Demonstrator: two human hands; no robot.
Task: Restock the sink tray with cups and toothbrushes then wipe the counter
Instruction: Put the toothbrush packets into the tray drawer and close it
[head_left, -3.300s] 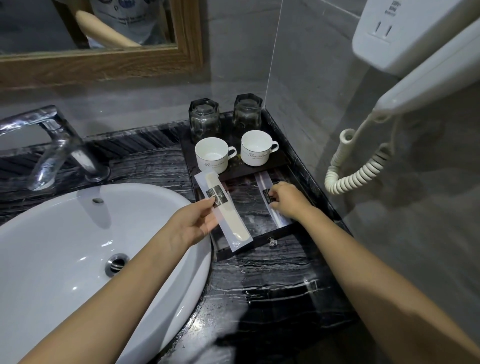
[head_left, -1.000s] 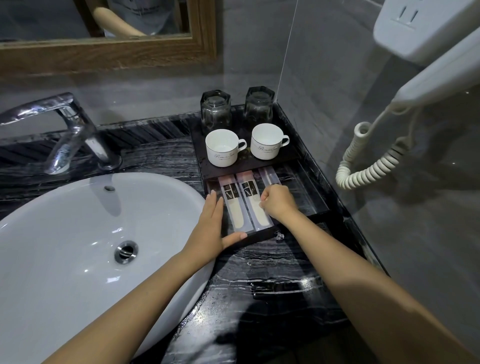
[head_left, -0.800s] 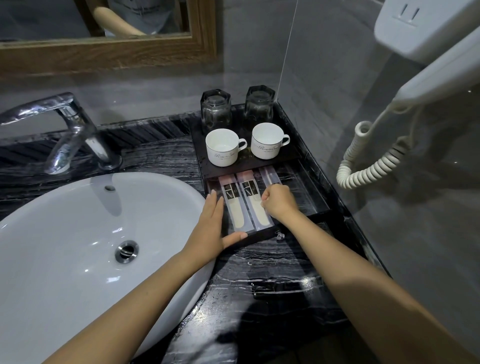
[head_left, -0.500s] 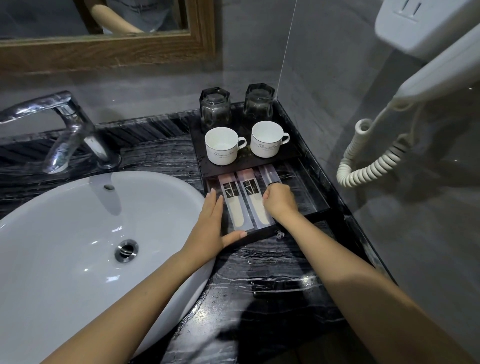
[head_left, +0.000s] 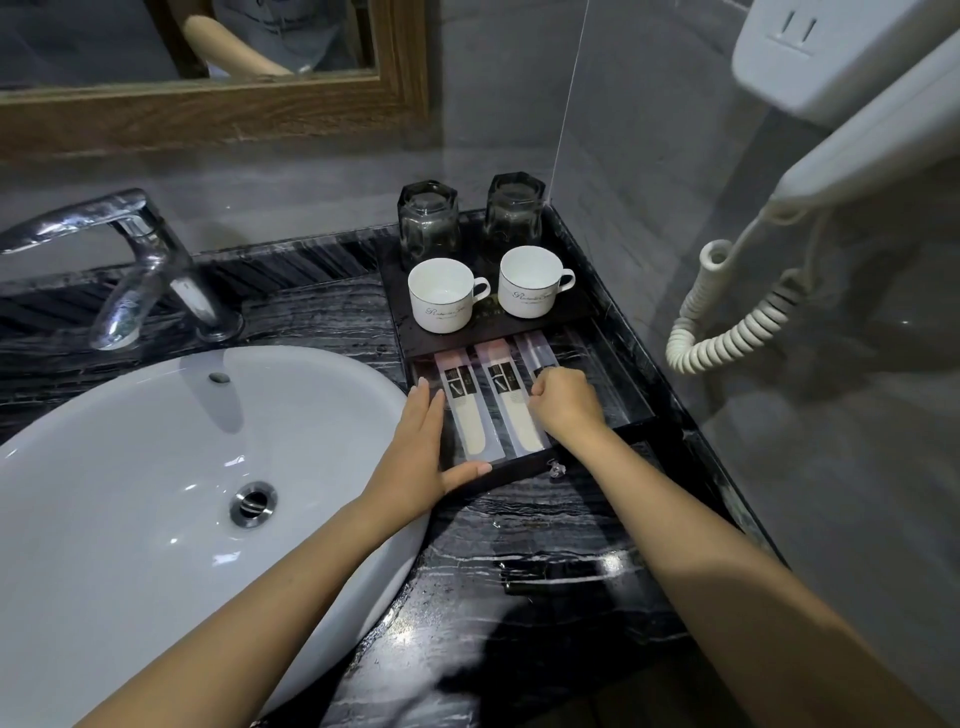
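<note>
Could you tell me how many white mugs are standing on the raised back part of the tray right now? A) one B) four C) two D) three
C: two white mugs stand side by side on the tray, in front of two dark glasses.

Glossy black veined stone counter (head_left: 519, 545), smooth glossy white ceramic basin (head_left: 130, 493), polished chrome metal tap (head_left: 140, 260), two glazed white ceramic cups (head_left: 441, 296), two smoky faceted glass tumblers (head_left: 428, 223), clear shiny plastic toothbrush packets (head_left: 465, 410), matt brown wooden mirror frame (head_left: 208, 114)
</note>
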